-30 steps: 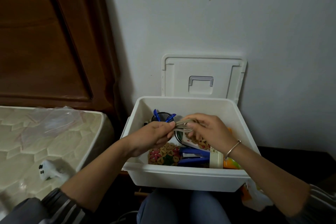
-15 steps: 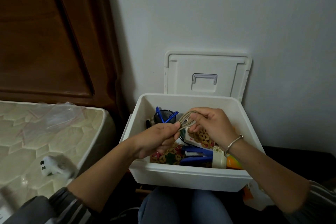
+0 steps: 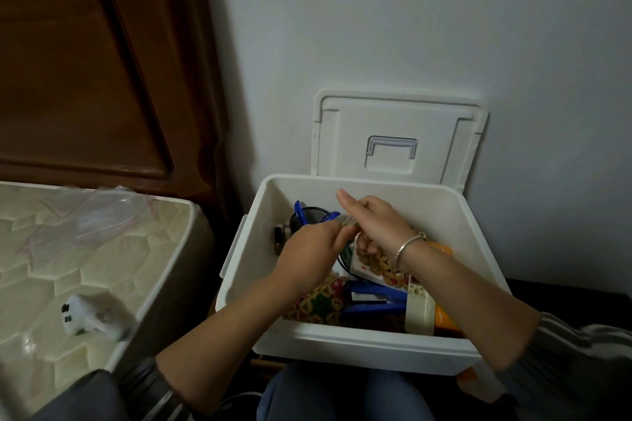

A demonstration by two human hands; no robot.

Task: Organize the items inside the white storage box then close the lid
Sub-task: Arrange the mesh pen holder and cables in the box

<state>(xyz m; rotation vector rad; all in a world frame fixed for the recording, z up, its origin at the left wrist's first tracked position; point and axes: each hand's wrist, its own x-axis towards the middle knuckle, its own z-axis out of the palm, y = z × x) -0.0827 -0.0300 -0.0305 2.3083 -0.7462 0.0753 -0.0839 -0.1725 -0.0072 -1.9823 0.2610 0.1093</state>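
White storage box [image 3: 359, 347] sits open on the lap [image 3: 342, 393], lid [image 3: 396, 120] at its 12 o'clock. Left hand [image 3: 314, 246] and right hand [image 3: 379, 225] pinch a grey cord [image 3: 349, 222] above it, closer now, right pointer finger [image 3: 342, 196] straightened.

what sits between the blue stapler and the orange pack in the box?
Head view: a cream rectangular case stands between them.
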